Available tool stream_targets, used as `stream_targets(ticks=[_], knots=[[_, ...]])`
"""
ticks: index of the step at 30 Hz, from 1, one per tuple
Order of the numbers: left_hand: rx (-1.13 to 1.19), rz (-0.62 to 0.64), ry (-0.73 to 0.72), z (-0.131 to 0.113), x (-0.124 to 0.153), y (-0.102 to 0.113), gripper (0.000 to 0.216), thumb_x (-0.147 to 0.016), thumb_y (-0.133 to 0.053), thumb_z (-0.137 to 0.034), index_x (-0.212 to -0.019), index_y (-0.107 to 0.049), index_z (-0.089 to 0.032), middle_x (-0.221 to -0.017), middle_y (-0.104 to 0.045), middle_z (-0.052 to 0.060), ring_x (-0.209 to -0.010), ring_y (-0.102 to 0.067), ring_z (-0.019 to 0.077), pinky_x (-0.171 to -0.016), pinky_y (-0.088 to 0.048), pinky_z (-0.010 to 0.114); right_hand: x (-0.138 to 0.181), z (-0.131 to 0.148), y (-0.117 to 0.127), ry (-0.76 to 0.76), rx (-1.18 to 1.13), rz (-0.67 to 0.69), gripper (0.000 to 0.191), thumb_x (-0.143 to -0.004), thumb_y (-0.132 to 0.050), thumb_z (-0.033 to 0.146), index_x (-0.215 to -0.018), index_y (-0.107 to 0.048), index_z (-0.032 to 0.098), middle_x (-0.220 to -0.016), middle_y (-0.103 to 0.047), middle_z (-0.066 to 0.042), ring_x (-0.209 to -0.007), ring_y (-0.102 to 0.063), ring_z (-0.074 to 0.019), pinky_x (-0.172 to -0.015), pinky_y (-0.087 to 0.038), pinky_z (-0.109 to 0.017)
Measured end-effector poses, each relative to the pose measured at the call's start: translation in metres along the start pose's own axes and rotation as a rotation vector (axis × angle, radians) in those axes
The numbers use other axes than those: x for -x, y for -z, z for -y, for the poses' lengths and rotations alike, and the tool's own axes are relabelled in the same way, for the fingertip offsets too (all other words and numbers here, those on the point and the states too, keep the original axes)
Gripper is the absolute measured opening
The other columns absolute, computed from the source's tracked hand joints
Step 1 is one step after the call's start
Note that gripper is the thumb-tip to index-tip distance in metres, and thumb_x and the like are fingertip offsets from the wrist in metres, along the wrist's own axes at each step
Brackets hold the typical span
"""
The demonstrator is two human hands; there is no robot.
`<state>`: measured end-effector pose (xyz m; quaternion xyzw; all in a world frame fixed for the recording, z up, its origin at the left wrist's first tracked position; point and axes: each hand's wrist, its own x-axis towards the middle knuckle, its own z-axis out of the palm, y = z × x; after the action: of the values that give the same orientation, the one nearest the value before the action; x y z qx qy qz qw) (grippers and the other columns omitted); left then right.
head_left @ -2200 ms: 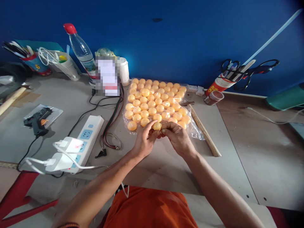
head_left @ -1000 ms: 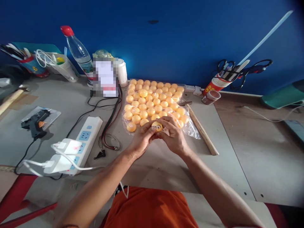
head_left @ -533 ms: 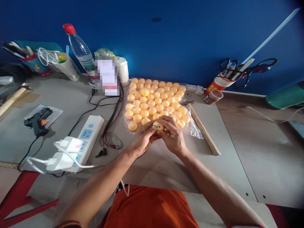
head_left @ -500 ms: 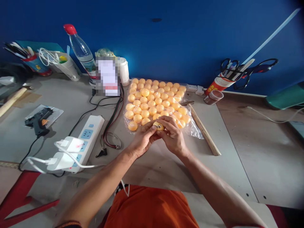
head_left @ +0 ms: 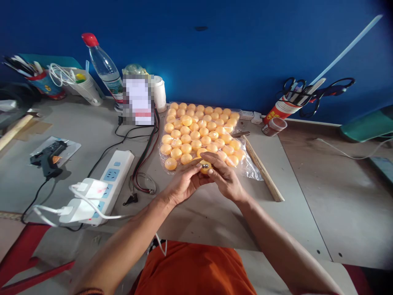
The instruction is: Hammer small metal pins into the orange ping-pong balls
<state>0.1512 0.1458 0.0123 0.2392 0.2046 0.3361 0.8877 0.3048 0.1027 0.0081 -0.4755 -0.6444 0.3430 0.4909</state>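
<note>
Between my fingertips is an orange ball [head_left: 205, 171], like a table tennis ball, with small shiny metal beads showing on its near side. My left hand [head_left: 183, 183] closes on it from the left, thumb in front. From the right, my right hand [head_left: 226, 179] grips the same ball, its fingers arched over the top and its thumb low on the near side. Just beyond both hands lies a clear plastic bag [head_left: 253, 172] of orange balls in rows [head_left: 186, 138]; my fingers hide part of its near edge.
Right of the bag lies a wooden-handled hammer [head_left: 264, 170]. To the left are a power strip [head_left: 123, 164] with white chargers, loose cables [head_left: 143, 164] and a glue gun [head_left: 49, 157]. A bottle [head_left: 106, 67], a phone [head_left: 139, 100] and a tool cup [head_left: 284, 108] stand along the wall.
My right fingers have shifted to lie flatter over the top of the ball, and its thumb has moved. The ball has turned slightly and stays between both hands.
</note>
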Motion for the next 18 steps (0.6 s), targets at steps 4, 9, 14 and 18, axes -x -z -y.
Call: stream_targets(ticks=[4, 9, 14, 18], knots=[[-0.034, 0.004, 0.019, 0.0009, 0.0, 0.0025, 0.027, -0.082, -0.071, -0.028, -0.102, -0.069, -0.011, -0.092, -0.071, 0.009, -0.083, -0.067, 0.0177, -0.081, -0.059, 0.036, -0.0005, 0.0012, 0.0051, -0.088, -0.043, 0.039, 0.042, -0.095, -0.057, 0.042, -0.133, -0.061, 0.027, -0.138, -0.057, -0.01, -0.132, -0.05, -0.0261, -0.112, -0.041, -0.045], [-0.122, 0.02, -0.007, 0.005, 0.0009, 0.0064, 0.023, -0.085, -0.068, -0.032, -0.095, -0.068, -0.011, -0.088, -0.068, 0.007, -0.083, -0.064, 0.0168, -0.082, -0.058, 0.036, -0.0005, 0.0012, 0.0039, -0.103, -0.077, 0.023, 0.034, -0.09, -0.065, 0.041, -0.121, -0.068, 0.028, -0.128, -0.062, -0.008, -0.125, -0.055, -0.0253, -0.109, -0.043, -0.044], [-0.156, 0.026, -0.006, 0.0063, 0.0006, 0.0072, 0.026, -0.084, -0.068, -0.035, -0.092, -0.065, -0.011, -0.081, -0.066, 0.005, -0.076, -0.064, 0.0163, -0.079, -0.058, 0.038, -0.0006, -0.001, 0.003, -0.077, -0.069, 0.014, 0.03, -0.088, -0.067, 0.04, -0.115, -0.07, 0.027, -0.127, -0.062, -0.009, -0.122, -0.056, -0.0259, -0.103, -0.047, -0.044], [-0.197, 0.046, -0.008, 0.0063, -0.0005, 0.0089, 0.031, -0.083, -0.068, -0.04, -0.092, -0.064, -0.01, -0.077, -0.066, 0.006, -0.069, -0.066, 0.0171, -0.069, -0.057, 0.034, 0.0004, -0.0042, 0.0, -0.077, -0.096, -0.001, 0.028, -0.087, -0.069, 0.04, -0.111, -0.07, 0.028, -0.124, -0.062, -0.009, -0.112, -0.059, -0.0244, -0.089, -0.054, -0.04]])
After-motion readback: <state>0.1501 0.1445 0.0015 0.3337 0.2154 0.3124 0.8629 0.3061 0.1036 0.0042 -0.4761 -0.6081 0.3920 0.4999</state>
